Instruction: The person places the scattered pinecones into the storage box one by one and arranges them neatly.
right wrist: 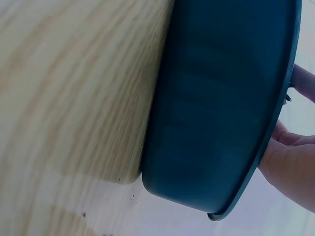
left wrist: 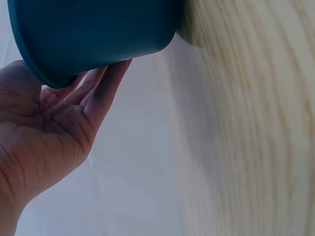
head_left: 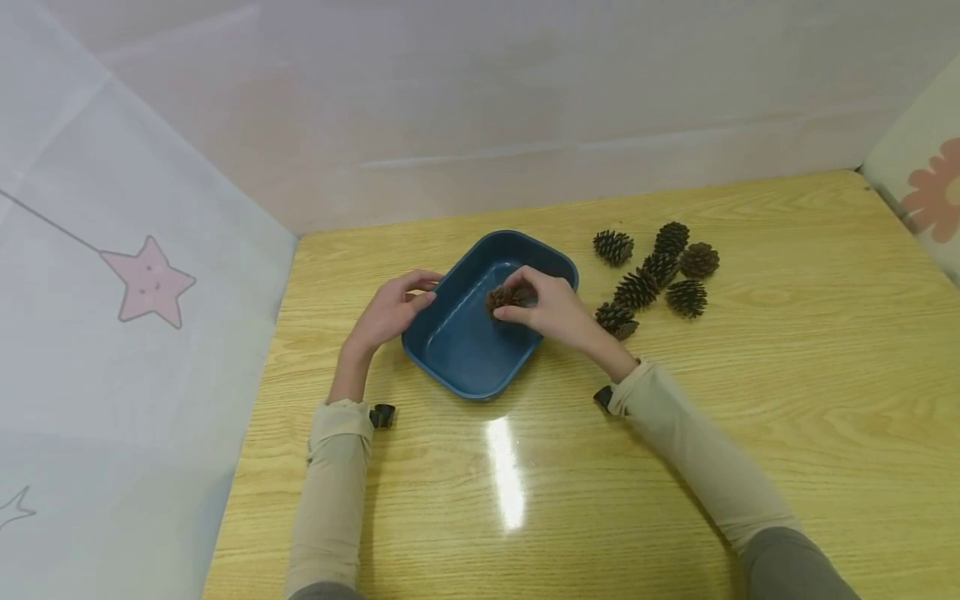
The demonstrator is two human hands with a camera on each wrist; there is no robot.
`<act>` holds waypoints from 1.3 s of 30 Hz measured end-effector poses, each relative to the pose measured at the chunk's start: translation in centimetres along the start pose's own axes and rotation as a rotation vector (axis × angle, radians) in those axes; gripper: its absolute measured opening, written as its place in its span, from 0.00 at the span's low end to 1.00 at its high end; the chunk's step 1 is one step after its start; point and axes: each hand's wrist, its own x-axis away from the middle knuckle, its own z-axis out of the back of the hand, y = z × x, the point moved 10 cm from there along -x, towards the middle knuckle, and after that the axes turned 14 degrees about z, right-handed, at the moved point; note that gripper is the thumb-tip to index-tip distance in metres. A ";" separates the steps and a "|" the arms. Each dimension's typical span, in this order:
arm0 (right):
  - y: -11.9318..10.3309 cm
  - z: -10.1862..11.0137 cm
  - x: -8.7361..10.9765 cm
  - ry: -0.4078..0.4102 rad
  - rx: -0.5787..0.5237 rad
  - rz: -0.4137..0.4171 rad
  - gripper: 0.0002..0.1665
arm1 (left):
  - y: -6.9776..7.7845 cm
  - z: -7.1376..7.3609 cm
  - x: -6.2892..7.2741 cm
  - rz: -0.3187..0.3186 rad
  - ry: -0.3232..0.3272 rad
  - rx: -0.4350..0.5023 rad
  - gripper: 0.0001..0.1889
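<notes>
- Nothing readable here tbh, can't make out a word, label, brand or number in any of the three views
- Blue tub (head_left: 467,348): plain sides, no lettering that I can spot
- Walls (head_left: 217,350): just printed drawings, a pink star (head_left: 152,287) and a reddish flower (head_left: 930,200), zero words

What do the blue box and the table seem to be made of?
The box looks like smooth, shiny plastic, from its even colour and soft highlights; perhaps coated metal. The table looks like glossy wood or wood-pattern laminate, from its grain and bright reflection.
</notes>
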 end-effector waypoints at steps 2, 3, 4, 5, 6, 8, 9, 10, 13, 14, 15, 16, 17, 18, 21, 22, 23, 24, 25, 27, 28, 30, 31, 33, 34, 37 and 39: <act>0.0 -0.2 0.0 -0.011 0.011 0.001 0.21 | 0.0 0.0 0.0 -0.001 0.000 0.000 0.19; 0.1 -0.3 0.0 -0.016 0.015 0.001 0.21 | 0.0 0.0 0.0 -0.001 0.000 0.000 0.19; 0.1 -0.4 0.1 -0.018 0.023 0.000 0.21 | 0.0 0.0 0.0 -0.001 0.000 0.001 0.19; 0.1 -0.4 0.1 -0.019 0.031 -0.001 0.21 | -0.1 0.0 0.0 0.000 0.001 0.003 0.19; 0.1 -0.4 0.1 -0.019 0.035 -0.002 0.22 | -0.1 0.0 0.0 0.000 0.000 0.004 0.19; 0.0 -0.5 0.1 -0.018 0.047 -0.005 0.22 | -0.1 0.0 0.0 0.000 0.000 0.005 0.19; 0.0 -0.5 0.1 -0.018 0.052 -0.006 0.22 | -0.1 0.0 0.0 0.000 0.000 0.005 0.19; 0.0 -0.5 0.1 -0.019 0.059 -0.006 0.22 | -0.1 0.0 0.1 -0.001 0.000 0.004 0.19; 0.0 -0.6 0.1 -0.018 0.081 0.001 0.22 | -0.1 0.0 0.1 0.000 0.002 -0.001 0.19; 0.0 -0.5 0.0 -0.016 0.086 0.003 0.22 | -0.1 0.0 0.0 0.001 0.003 -0.003 0.19; 0.0 -0.5 0.0 -0.014 0.092 0.007 0.22 | -0.1 -0.1 0.0 0.001 0.003 -0.003 0.19; 0.0 -0.5 0.0 -0.010 0.098 0.013 0.22 | -0.1 -0.1 0.0 0.002 0.003 -0.005 0.19; -0.1 -0.5 0.0 -0.003 0.103 0.017 0.22 | -0.1 -0.1 0.0 0.002 0.003 -0.005 0.19; -0.1 -0.4 0.0 0.003 0.103 0.021 0.21 | -0.1 -0.1 0.0 0.003 0.004 -0.005 0.19; 0.0 -0.3 -0.1 0.024 0.083 0.031 0.19 | -0.1 0.0 0.0 0.001 0.005 -0.004 0.19; 0.0 -0.3 -0.1 0.034 0.070 0.036 0.19 | -0.1 0.0 0.0 -0.001 0.004 -0.005 0.19; -0.1 -0.2 -0.1 0.045 0.056 0.041 0.18 | 0.0 -0.1 0.0 -0.002 0.005 -0.003 0.19; -0.1 -0.1 0.0 0.059 0.043 0.045 0.17 | 0.0 -0.1 0.0 -0.002 0.005 -0.005 0.19; -0.2 0.0 0.0 0.074 0.030 0.052 0.16 | 0.0 -0.1 0.0 -0.003 0.004 -0.004 0.19; -0.4 0.4 0.0 0.109 0.017 0.069 0.14 | 0.0 -0.1 0.0 -0.004 0.004 -0.003 0.19; -0.5 0.7 0.0 0.126 0.019 0.079 0.13 | 0.0 -0.1 0.0 -0.006 0.003 -0.004 0.19; -0.8 1.3 0.1 0.156 0.022 0.092 0.12 | 0.0 0.0 -0.1 -0.006 0.004 -0.003 0.19; -0.8 1.6 0.1 0.167 0.022 0.098 0.12 | 0.1 0.0 -0.1 -0.006 0.005 -0.002 0.19; -0.8 2.1 0.1 0.181 0.025 0.096 0.11 | 0.1 0.0 -0.1 -0.006 0.004 -0.005 0.19; -0.8 2.3 0.1 0.185 0.025 0.093 0.11 | 0.1 0.0 -0.1 -0.004 0.004 -0.006 0.19; -0.6 2.9 0.1 0.190 0.023 0.076 0.10 | 0.0 0.0 0.0 0.003 0.004 -0.011 0.19; -0.5 3.3 0.1 0.193 0.019 0.063 0.10 | -0.1 0.0 0.0 0.008 0.004 -0.013 0.19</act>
